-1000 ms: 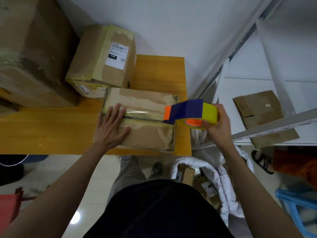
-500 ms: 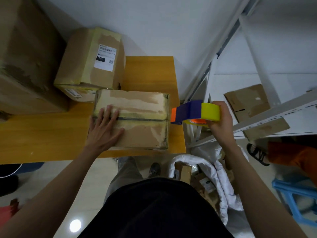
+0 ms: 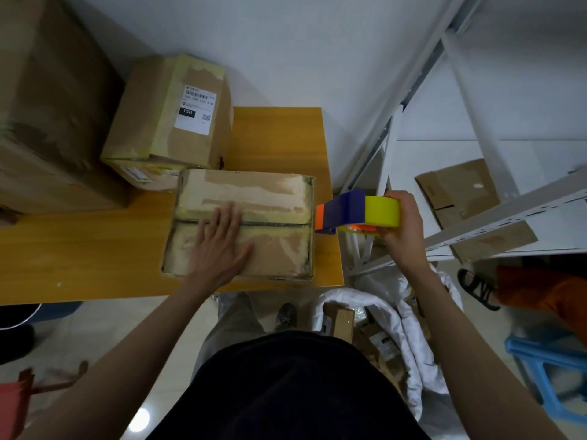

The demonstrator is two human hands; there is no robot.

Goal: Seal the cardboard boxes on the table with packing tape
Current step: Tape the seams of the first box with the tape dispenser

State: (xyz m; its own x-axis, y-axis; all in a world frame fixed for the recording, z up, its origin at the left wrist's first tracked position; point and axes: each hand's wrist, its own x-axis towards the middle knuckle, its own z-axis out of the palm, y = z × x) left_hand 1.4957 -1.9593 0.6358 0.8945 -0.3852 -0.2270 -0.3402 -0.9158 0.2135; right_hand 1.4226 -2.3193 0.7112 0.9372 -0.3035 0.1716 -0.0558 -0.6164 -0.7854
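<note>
1. On the wooden counter (image 3: 95,249) that fills the left of your view, three cardboard boxes stand close together.
2. Left of the flat box, the big box (image 3: 47,106) is the largest and reaches past the picture's edge.
3. Behind the flat box, touching its far left corner, the labelled box (image 3: 152,122) carries a white shipping label.
4. Your flat box (image 3: 273,249) lies at the counter's right end, its centre seam running left to right.
5. Your left hand (image 3: 219,246) presses flat on the flat box, fingers straight over the seam.
6. Just right of the flat box, your right hand (image 3: 401,227) grips the tape dispenser (image 3: 357,212), fingers curled round its yellow roll.
</note>
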